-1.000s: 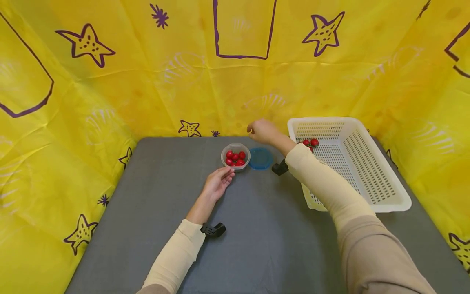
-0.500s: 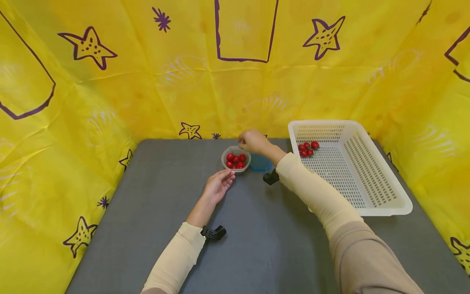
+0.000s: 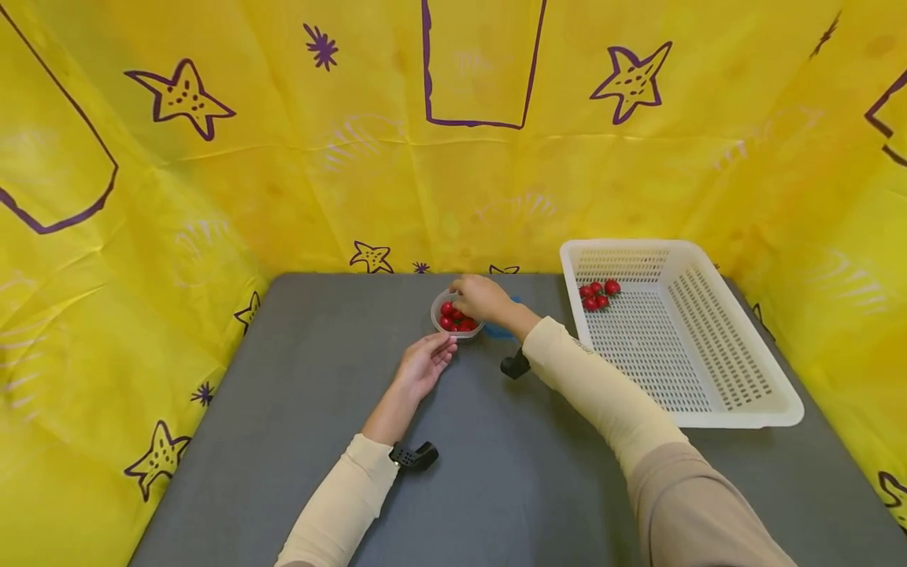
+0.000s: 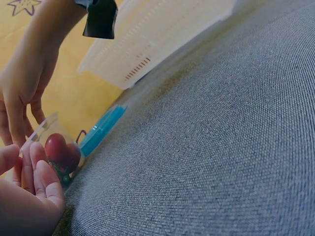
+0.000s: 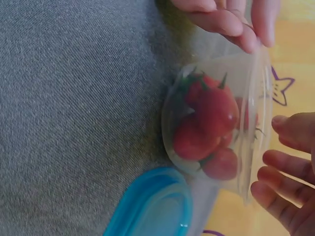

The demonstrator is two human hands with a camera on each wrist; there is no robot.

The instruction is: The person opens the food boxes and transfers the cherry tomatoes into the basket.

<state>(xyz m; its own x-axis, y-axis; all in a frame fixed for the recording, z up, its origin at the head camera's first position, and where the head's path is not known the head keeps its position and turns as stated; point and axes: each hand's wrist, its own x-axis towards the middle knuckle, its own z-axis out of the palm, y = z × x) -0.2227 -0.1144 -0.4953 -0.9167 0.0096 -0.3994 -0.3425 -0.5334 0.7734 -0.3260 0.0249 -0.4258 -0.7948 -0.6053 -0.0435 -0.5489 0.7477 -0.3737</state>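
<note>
Red cherry tomatoes [image 5: 211, 115] sit in a clear plastic tub [image 5: 232, 73] on the grey tabletop [image 3: 312, 394] before us, a person's left hand [image 3: 423, 365] pinching the tub's rim. Over the tub hangs the right hand [image 3: 482, 299], fingers apart and loosely bent, nothing visible in its grasp. Beside the tub lies a blue lid [image 5: 152, 206]; farther off that side, a white basket [image 3: 768, 417] holds more tomatoes [image 3: 598, 295].

One lid [image 5: 152, 204], one basket [image 3: 648, 339], one tub [image 5: 250, 147], at least nine tomatoes [image 3: 612, 287]
</note>
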